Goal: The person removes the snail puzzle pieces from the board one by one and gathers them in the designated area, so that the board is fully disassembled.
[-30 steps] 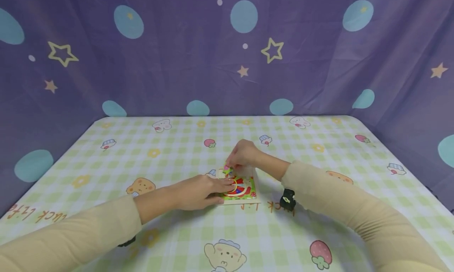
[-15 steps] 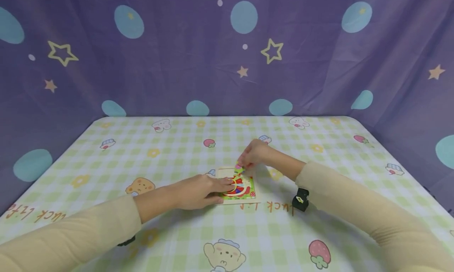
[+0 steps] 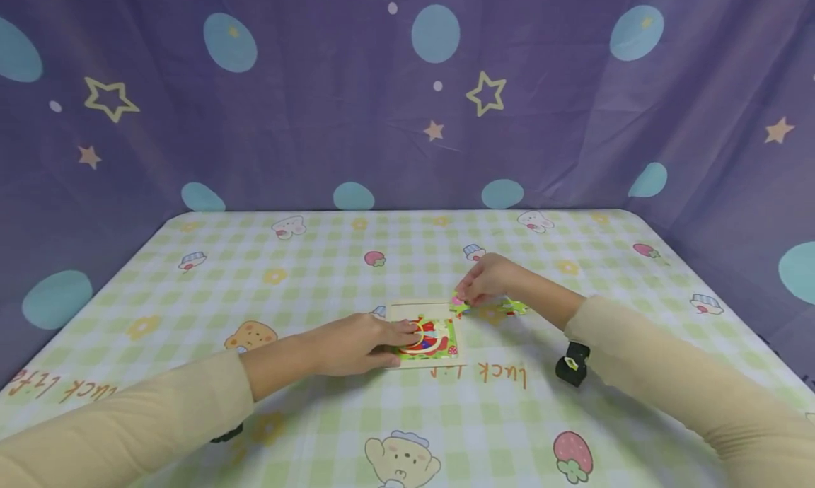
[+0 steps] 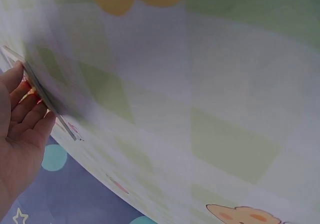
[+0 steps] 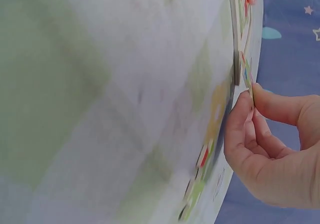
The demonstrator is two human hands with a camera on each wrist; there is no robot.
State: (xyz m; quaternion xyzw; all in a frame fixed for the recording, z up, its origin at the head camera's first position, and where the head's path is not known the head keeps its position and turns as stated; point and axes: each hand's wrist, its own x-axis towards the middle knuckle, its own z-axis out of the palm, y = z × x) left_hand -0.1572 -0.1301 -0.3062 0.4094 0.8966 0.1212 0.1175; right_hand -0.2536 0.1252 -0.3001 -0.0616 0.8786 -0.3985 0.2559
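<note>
A small square jigsaw puzzle (image 3: 439, 348) in a pale wooden tray (image 3: 410, 311) lies mid-table. Colourful pieces fill its near part, while bare wood shows along the far side. My left hand (image 3: 359, 343) rests on its left side, fingers stretched over the picture and thumb by the near edge. At the tray's far right corner, my right hand (image 3: 493, 279) pinches a green and pink puzzle piece (image 3: 458, 306) between thumb and forefinger. The right wrist view shows this puzzle piece (image 5: 246, 72) tilted, overlapping the tray's end.
Right of the tray, beneath the right wrist, loose green and red puzzle pieces (image 3: 514, 307) lie on the checked tablecloth (image 3: 318, 417). A purple curtain (image 3: 356, 120) hangs behind the table's far edge. Black wrist devices (image 3: 571, 364) hang under the sleeves.
My right hand has carried the pinched puzzle piece rightward from over the tray's far left to its far right corner, baring wood there. My left hand stays in place.
</note>
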